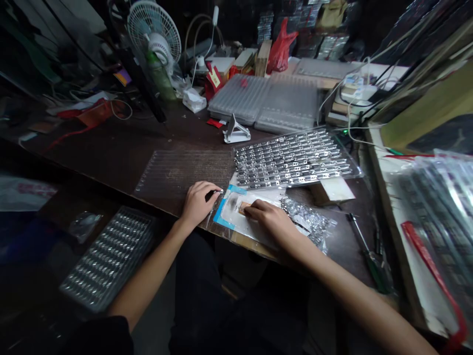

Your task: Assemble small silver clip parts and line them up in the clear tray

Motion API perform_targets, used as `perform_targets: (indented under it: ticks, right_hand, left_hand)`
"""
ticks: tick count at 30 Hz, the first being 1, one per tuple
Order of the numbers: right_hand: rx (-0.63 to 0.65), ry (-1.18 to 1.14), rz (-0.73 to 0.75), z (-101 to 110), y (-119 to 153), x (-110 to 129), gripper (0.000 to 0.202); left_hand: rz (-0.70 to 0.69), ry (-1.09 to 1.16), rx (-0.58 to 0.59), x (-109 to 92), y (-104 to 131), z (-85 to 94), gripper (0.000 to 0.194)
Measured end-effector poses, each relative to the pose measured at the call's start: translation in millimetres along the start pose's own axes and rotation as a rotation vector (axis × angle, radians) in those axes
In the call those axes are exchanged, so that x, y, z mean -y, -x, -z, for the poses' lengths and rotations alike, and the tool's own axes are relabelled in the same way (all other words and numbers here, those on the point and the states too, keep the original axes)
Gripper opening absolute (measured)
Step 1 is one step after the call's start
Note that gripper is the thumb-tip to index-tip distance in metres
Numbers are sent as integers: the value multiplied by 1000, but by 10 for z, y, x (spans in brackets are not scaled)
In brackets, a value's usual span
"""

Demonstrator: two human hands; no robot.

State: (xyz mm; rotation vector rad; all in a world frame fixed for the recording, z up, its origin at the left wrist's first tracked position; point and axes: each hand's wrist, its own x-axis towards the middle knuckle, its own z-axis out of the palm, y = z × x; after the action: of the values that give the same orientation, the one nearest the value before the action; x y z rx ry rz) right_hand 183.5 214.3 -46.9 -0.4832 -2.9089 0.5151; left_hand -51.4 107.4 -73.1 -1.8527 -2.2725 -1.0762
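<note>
My left hand [198, 203] is closed in a pinch at the table's front edge, with a small shiny metal piece [221, 191] at its fingertips. To its right, my right hand [269, 217] rests with fingers bent together over a white pad [229, 213] edged in blue tape. Its fingertips touch a small tan block [243, 207]; whatever they grip is hidden. Beside that wrist lies a plastic bag of small shiny metal parts [314, 222]. Behind the hands, a transparent tray [291, 158] carries rows of metal parts, and a ridged transparent tray [181, 170] lies to its left.
Stacked plastic trays [240, 96], a white stand [235, 130] and a fan [154, 32] are at the back. A green-handled screwdriver [369, 261] lies at right, near packed trays [439, 197]. Another filled tray [107, 256] sits low at left, below the table edge.
</note>
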Motion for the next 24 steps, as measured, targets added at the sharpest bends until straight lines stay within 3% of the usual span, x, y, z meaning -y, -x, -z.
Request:
perform_targets:
  ticks: [4, 7, 11, 18, 24]
  right_hand:
    - [-33, -18, -85, 192, 97, -173, 30]
    - [27, 50, -202, 359, 208, -345, 19]
    - [160, 53, -296, 460, 286, -446, 15]
    - [261, 108, -316, 459, 235, -326, 21]
    - [258, 104, -292, 455, 244, -338, 17]
  left_hand:
    - [49, -81, -33, 91, 39, 72, 12]
    - [93, -168, -70, 143, 93, 179, 11]
    - [69, -185, -108, -19, 35, 214, 19]
    - [-127, -31, 59, -634, -407, -238, 16]
    - [-91, -122, 70, -705, -521, -413, 3]
